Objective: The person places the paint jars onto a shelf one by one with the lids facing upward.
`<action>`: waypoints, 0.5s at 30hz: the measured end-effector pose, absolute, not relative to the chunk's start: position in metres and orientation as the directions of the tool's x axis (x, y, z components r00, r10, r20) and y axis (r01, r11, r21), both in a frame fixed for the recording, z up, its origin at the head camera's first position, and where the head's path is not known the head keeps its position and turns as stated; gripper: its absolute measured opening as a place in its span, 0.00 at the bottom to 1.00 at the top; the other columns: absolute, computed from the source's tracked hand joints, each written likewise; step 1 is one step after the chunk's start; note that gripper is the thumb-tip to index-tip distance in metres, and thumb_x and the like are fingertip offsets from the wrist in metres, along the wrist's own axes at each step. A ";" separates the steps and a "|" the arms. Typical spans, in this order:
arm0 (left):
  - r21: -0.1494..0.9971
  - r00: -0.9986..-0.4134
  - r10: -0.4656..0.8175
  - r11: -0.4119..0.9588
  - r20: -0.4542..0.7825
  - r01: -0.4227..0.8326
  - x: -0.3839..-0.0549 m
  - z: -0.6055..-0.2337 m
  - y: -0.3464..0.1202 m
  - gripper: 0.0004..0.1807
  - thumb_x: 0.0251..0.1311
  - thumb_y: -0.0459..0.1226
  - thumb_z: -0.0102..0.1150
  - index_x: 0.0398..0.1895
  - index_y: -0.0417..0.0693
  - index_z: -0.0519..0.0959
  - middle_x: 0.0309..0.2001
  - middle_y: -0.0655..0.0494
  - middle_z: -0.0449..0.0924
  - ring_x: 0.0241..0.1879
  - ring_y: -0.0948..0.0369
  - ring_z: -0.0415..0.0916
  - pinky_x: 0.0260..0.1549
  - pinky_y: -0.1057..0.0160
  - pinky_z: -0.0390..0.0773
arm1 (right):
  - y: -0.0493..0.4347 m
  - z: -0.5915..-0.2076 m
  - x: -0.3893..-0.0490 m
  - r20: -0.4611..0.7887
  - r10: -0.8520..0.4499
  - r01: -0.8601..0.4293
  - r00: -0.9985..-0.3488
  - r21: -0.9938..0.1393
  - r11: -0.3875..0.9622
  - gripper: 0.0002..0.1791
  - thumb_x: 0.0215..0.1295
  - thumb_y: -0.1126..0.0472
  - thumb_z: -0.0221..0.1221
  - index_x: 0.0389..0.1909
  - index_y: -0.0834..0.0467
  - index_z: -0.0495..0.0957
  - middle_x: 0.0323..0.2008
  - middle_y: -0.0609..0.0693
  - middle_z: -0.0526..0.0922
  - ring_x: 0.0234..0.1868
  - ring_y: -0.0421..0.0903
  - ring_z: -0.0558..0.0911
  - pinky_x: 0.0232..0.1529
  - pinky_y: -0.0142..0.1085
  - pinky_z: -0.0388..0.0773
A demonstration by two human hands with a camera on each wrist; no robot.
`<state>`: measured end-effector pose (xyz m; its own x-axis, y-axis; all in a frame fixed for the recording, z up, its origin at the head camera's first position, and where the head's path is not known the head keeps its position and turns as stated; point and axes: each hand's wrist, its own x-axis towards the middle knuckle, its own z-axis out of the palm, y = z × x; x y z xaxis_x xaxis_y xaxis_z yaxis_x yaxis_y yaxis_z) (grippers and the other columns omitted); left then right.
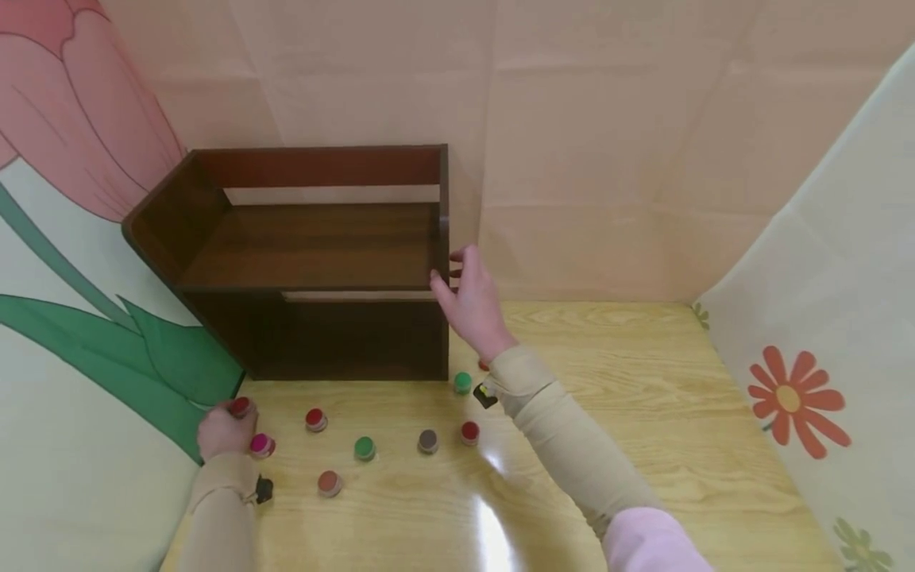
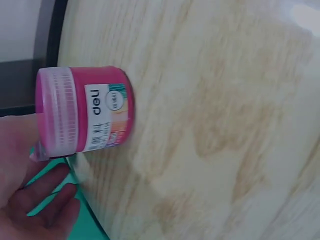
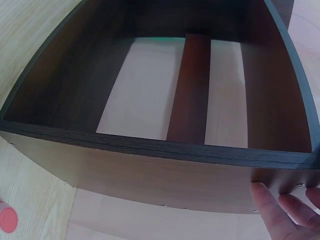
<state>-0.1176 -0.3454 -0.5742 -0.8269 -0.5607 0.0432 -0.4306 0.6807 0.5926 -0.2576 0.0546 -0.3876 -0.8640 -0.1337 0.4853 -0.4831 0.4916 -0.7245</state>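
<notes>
At the far left in the head view, my left hand [image 1: 225,433] holds a small jar with a red lid [image 1: 241,407] beside the shelf's lower corner. A magenta paint jar [image 2: 102,110] stands upright close by; in the left wrist view it covers part of the left hand [image 2: 37,195] and the held jar. My right hand [image 1: 475,308] is at the right side panel of a dark brown wooden shelf [image 1: 314,246]. Seen from the right wrist, extended fingers [image 3: 272,207] touch the panel's outer face. Where the thumb presses is unclear.
Several small jars are spread on the wooden table [image 1: 608,445] before the shelf, among them a green-lidded jar [image 1: 364,448], a grey-lidded jar [image 1: 428,442] and a brown-lidded jar [image 1: 330,483]. Behind the shelf hangs a pink backdrop [image 1: 608,159]; a flowered cloth [image 1: 843,278] borders the right.
</notes>
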 end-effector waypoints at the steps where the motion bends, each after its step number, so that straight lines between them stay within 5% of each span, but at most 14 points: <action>1: 0.594 -0.823 -0.566 0.679 0.050 -0.431 -0.118 -0.576 -0.345 0.23 0.64 0.42 0.59 0.51 0.28 0.78 0.45 0.24 0.79 0.45 0.29 0.75 0.44 0.35 0.74 | 0.055 -0.387 -0.258 0.489 -0.133 -0.486 -0.862 -0.723 0.490 0.20 0.71 0.60 0.61 0.54 0.64 0.65 0.50 0.60 0.75 0.48 0.55 0.81 0.40 0.36 0.84; 15: 0.603 -0.844 -0.528 0.704 0.090 -0.376 -0.115 -0.569 -0.335 0.23 0.67 0.41 0.55 0.46 0.23 0.76 0.40 0.21 0.78 0.42 0.25 0.75 0.44 0.32 0.73 | 0.054 -0.388 -0.257 0.478 -0.135 -0.477 -0.868 -0.728 0.493 0.20 0.71 0.59 0.61 0.54 0.63 0.65 0.51 0.58 0.75 0.47 0.52 0.81 0.40 0.36 0.84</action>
<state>-0.1152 -0.3352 -0.5691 -0.8443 -0.5282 0.0904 -0.3758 0.7038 0.6028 -0.2573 0.0538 -0.3878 -0.8681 -0.1346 0.4778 -0.4770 0.4926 -0.7279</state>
